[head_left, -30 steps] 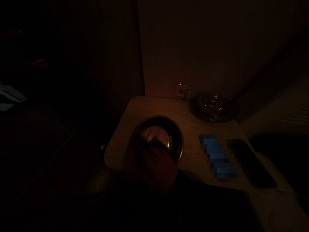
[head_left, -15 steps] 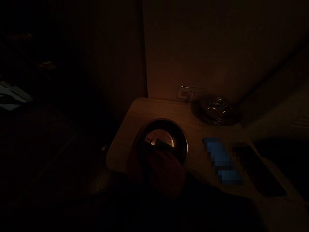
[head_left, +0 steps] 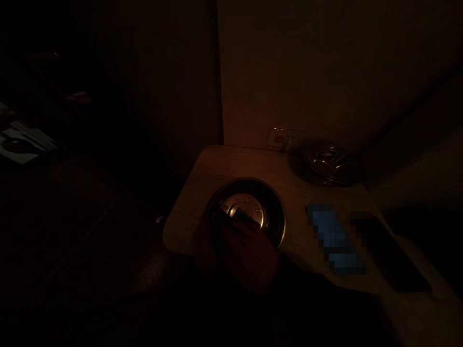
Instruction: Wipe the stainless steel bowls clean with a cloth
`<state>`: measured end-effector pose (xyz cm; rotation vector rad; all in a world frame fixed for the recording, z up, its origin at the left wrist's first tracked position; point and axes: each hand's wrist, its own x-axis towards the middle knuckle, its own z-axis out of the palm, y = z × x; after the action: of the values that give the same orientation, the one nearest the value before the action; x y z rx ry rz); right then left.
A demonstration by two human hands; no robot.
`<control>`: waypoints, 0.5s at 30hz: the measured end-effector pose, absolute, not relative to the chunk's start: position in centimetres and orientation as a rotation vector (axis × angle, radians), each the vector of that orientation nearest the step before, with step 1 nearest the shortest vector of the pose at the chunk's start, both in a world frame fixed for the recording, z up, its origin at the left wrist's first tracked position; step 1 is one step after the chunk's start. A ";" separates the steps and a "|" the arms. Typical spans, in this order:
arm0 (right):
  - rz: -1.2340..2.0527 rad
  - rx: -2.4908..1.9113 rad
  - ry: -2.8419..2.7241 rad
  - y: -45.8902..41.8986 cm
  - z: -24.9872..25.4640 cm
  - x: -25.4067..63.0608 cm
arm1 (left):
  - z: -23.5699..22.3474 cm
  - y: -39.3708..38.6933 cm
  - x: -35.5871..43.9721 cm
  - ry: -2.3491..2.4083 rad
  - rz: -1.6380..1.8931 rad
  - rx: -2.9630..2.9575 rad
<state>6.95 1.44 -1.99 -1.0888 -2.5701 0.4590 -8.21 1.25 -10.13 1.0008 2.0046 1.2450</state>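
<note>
The picture is very dark. A round, shiny steel bowl (head_left: 281,226) with a raised rim rests on the small wooden table. Over its near part lies my right hand (head_left: 249,255), fingers closed on a dark, cloth-like piece (head_left: 243,215) against the inside of the bowl. At the near-left rim is my left hand (head_left: 204,248), curled against the bowl; shadow hides most of its fingers. Light glints off the bowl's flat bottom just beyond the dark piece.
Stacked steel compartment plates (head_left: 331,164) stand at the table's back right. A phone-like thing with a blurred bluish screen (head_left: 334,238) and a dark flat object (head_left: 398,255) lie on the right. A wall socket (head_left: 284,138) is behind the wooden table (head_left: 188,212).
The whole view has shifted slightly, so the bowl and hands appear a little farther right. My right hand stays over the bowl with the dark piece. The light is slightly dimmer.
</note>
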 end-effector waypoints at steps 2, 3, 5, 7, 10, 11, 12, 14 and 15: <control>0.428 -1.100 -2.538 1.8 -2.2 6.2 | -9.1 1.6 -8.1 1.958 1.310 1.011; 0.413 -1.103 -2.534 1.8 -2.3 6.1 | -8.6 1.9 -8.1 1.892 1.366 1.010; 0.389 -1.094 -2.541 1.7 -2.5 6.5 | -7.6 2.6 -8.1 1.715 1.435 1.007; 0.386 -1.076 -2.569 1.5 -2.7 6.9 | -6.9 3.5 -8.3 1.457 1.482 0.921; 0.379 -1.063 -2.601 1.5 -2.8 7.2 | -7.1 4.5 -8.8 1.345 1.467 0.960; 0.383 -1.071 -2.605 1.6 -2.8 7.1 | -7.4 4.8 -9.1 1.339 1.439 0.946; 0.391 -1.079 -2.605 1.7 -2.7 7.1 | -7.8 5.1 -9.4 1.329 1.417 0.918; 0.421 -1.082 -2.607 1.9 -2.5 7.1 | -8.7 5.5 -9.8 1.317 1.380 0.877; 0.438 -1.082 -2.613 2.0 -2.3 7.1 | -9.2 5.7 -10.0 1.314 1.374 0.878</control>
<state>7.15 1.97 -2.34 -1.0817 -2.6135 0.4382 -9.98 5.65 -9.17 0.8785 1.3137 1.3737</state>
